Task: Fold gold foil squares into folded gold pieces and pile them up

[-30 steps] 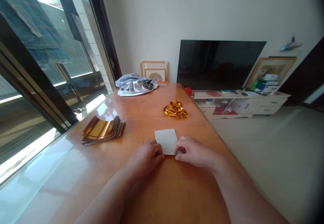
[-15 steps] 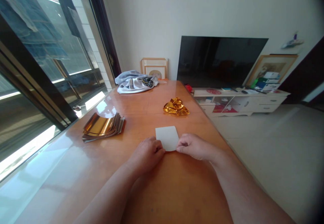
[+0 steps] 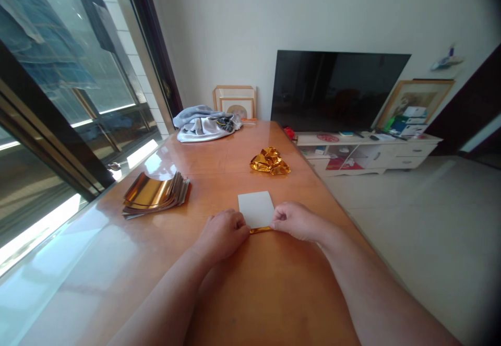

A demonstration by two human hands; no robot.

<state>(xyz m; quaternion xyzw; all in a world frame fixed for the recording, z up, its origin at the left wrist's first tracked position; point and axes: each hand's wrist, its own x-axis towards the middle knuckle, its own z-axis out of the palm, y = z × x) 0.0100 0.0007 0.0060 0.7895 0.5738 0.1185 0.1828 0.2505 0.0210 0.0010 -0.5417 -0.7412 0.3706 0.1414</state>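
One long varnished wooden table [image 3: 219, 160] is seen running away from the viewer, with one flat-screen television [image 3: 338, 90] and one white low cabinet [image 3: 368, 157] beyond it. Three picture frames are leaned nearby: two stacked behind the table [image 3: 235, 100] and one behind the cabinet [image 3: 415, 100]. One grey-and-white cloth bundle [image 3: 205, 129] is placed at the table's far end. Two bare hands are held on the near tabletop: the left hand [image 3: 223, 235] is curled and pressed against the card's lower left corner, and the right hand [image 3: 297, 221] is pinching its lower right corner. One stack of gold foil sheets [image 3: 154, 194] is laid to the left, and one crumpled gold foil heap [image 3: 270, 160] lies ahead. One white card [image 3: 256, 209] is held flat on the table between the hands, with one narrow gold foil strip [image 3: 260, 229] exposed along its lower edge.
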